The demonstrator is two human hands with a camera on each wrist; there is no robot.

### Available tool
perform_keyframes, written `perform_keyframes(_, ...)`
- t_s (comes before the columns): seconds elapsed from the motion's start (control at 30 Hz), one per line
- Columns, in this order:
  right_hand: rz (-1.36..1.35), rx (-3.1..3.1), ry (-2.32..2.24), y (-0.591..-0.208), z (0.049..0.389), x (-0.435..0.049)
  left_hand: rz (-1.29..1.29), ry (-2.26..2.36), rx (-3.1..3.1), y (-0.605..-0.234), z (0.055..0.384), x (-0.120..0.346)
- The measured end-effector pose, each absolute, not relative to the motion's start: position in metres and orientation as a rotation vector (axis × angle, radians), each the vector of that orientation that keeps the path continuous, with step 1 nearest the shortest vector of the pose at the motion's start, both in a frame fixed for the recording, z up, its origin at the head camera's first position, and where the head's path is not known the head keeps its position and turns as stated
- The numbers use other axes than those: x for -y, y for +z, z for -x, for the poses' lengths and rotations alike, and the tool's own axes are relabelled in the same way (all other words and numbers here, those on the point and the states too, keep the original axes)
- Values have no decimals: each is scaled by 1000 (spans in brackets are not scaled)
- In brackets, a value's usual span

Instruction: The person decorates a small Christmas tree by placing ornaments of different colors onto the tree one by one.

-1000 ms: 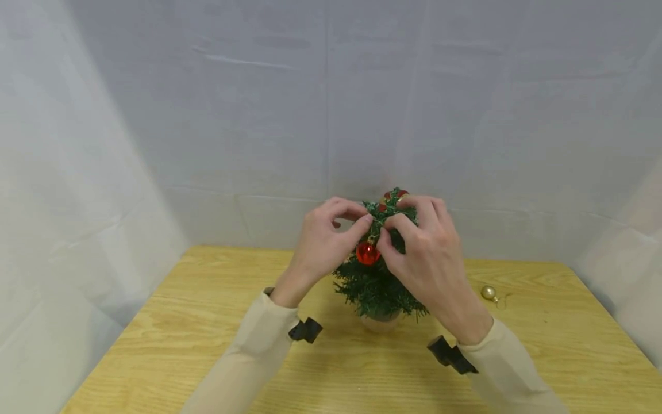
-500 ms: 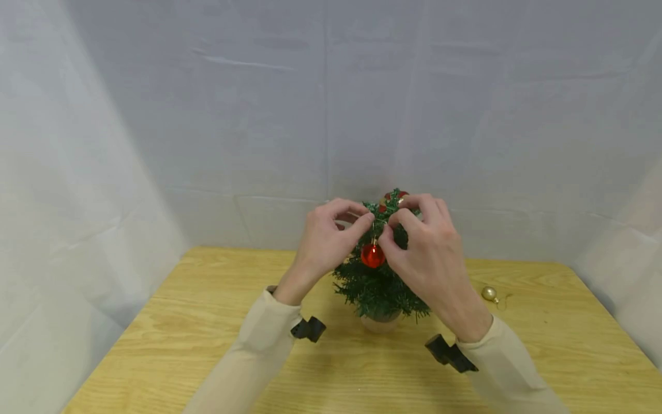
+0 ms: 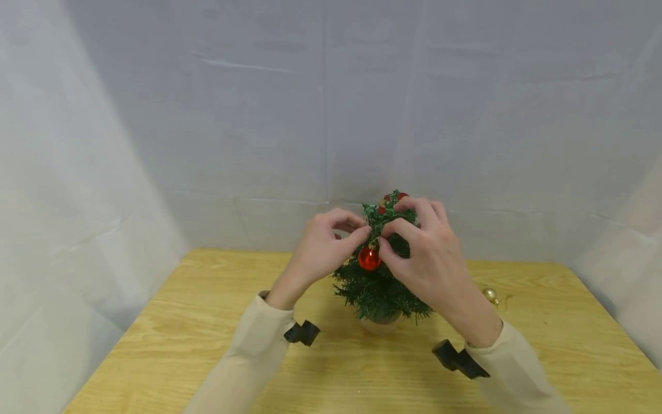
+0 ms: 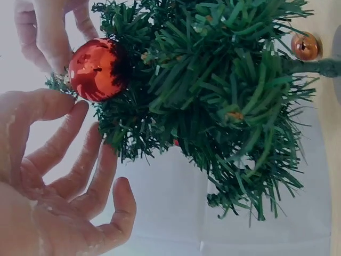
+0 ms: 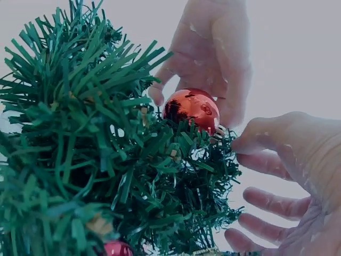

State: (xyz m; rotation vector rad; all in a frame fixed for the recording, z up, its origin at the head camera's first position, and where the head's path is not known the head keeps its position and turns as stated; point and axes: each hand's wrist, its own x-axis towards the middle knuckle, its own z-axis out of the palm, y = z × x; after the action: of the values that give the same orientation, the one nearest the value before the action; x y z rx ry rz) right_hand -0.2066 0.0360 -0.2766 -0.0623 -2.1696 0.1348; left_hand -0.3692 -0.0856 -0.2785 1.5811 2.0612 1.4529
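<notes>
A shiny red Christmas ball (image 3: 369, 259) hangs by its thin hanging loop at the front of a small artificial Christmas tree (image 3: 380, 287). From the left, my left hand (image 3: 326, 247) pinches just above the ball with thumb and index finger; its other fingers spread out in the left wrist view. My right hand (image 3: 426, 250) pinches with thumb and index finger from the other side, close to the ball's cap (image 4: 67, 80). Both fingertip pairs are at the loop and a green twig tip. The loop itself is too fine to make out clearly between the fingers.
A gold Christmas ball (image 3: 489, 295) lies on the wooden table (image 3: 207, 322) right of the tree. Red and gold decorations (image 3: 398, 198) sit near the treetop. Another red ball (image 5: 118, 248) shows low in the right wrist view. Pale sheeting (image 3: 258, 126) encloses the back and sides.
Both hands have lowered slightly, staying at the loop above the red ball. The ball swung a little right, then back left. The tree and gold ball have barely shifted.
</notes>
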Motion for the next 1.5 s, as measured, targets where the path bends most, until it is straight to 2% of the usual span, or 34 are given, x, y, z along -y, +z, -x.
perform_keyframes(0.27, -72, 2054, 254, -283, 176, -46, -1571, 1493, -2087, -292, 380, 91)
perform_keyframes(0.67, -1, 1952, 207, -303, 122, -74, -1606, 1433, -2024, -315, 397, 89)
perform_keyframes(1.5, 184, 2097, 214, -362, 70, -159, -1647, 1449, -1966, -317, 399, 82)
